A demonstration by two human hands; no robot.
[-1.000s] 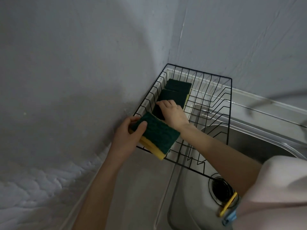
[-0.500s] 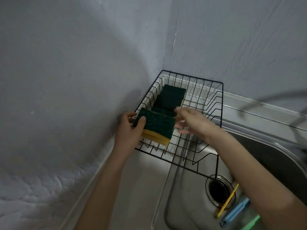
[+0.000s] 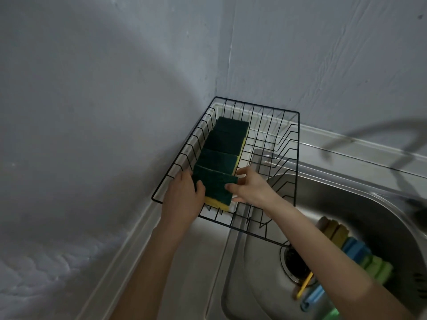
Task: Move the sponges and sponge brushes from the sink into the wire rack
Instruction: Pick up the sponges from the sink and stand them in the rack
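A black wire rack (image 3: pixel 298 158) sits in the wall corner, partly over the steel sink (image 3: pixel 346 204). Along its left side lies a row of green-and-yellow sponges (image 3: pixel 227 139). The nearest green-and-yellow sponge (image 3: pixel 216 190) is at the rack's front left, tilted. My left hand (image 3: pixel 182 199) grips its left edge with the thumb on top. My right hand (image 3: pixel 250 188) pinches its right edge. In the sink lie sponge brushes with yellow, blue and green heads (image 3: pixel 353 248), and yellow and blue handles (image 3: pixel 309 289) near the drain.
The drain (image 3: pixel 294 262) is just below the rack's front right corner. Grey walls close in on the left and behind. A blurred faucet (image 3: pixel 381 135) arches over the sink at the right. A steel counter strip (image 3: pixel 189 273) runs left of the basin.
My left hand has carried the sponge down into the rack's front left. My right hand left the row of sponges, swung right, then came back onto the sponge's right edge.
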